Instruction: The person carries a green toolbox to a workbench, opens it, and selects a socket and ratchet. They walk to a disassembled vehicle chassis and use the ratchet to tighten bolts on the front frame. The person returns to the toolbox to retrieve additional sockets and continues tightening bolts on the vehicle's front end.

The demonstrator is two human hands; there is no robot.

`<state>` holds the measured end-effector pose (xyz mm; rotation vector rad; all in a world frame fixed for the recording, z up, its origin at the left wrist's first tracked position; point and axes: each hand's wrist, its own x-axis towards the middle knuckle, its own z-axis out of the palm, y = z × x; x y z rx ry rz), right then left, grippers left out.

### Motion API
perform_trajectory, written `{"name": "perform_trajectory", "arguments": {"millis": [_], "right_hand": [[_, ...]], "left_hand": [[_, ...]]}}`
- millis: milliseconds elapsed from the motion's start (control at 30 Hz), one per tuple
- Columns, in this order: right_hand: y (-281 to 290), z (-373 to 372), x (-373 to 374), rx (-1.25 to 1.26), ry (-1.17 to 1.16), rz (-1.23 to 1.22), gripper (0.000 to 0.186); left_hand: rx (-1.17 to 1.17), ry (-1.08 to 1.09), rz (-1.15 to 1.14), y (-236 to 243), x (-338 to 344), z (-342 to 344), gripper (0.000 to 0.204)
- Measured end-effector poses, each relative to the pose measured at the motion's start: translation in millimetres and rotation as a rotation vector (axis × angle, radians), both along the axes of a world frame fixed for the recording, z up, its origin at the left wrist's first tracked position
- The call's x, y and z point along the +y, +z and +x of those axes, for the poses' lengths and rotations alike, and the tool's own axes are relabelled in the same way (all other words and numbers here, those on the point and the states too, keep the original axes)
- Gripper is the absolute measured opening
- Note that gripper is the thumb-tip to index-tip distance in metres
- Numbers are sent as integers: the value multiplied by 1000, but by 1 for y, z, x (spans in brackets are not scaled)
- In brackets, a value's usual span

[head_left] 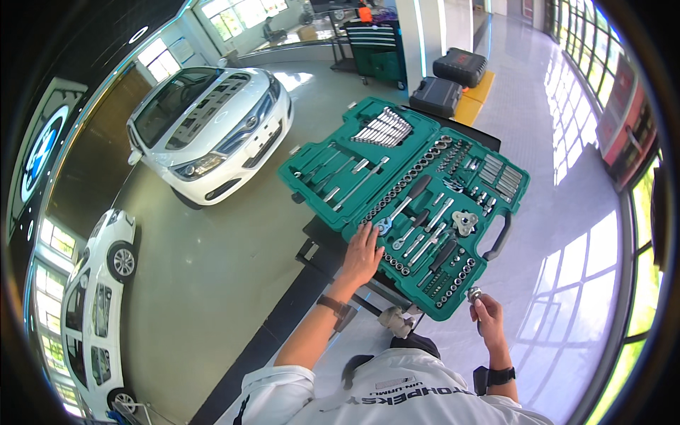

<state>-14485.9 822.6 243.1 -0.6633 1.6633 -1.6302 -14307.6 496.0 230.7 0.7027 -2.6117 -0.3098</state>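
Two bare hands worked at an open green tool case (333, 166) resting on a narrow dark worktop (322, 244) in a bright car showroom. The left hand (363, 253) lay flat with fingers spread on the case's near edge, fingertips beside a ratchet wrench (404, 205) seated in its moulded slot. The right hand (487, 316) hovered just off the case's near right corner, thumb and fingertips pinched around a small metal socket (474, 292). That socket looked like hard, smooth steel: light for its size, rigid, not fragile, but likely slippery, so a pinch across its round sides seemed the surest hold. It was too small to tell which way its open end faced; its short axis appeared roughly upright. The ratchet wrench would probably feel heavier and stiff, best taken by its dark handle; its long axis ran diagonally, head toward the person at lower left, handle away at upper right. Rows of sockets (407, 180) and spanners (382, 127) filled the case. A white car (212, 127) stood well apart on the floor (212, 283).
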Motion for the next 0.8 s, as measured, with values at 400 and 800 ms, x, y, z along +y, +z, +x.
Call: {"name": "perform_trajectory", "arguments": {"millis": [400, 800], "right_hand": [[-34, 49, -1, -137, -250, 32, 34], [-55, 169, 13, -151, -602, 221, 32]], "left_hand": [[-5, -235, 20, 0, -66, -9, 44], [74, -338, 155, -6, -109, 8, 31]]}}
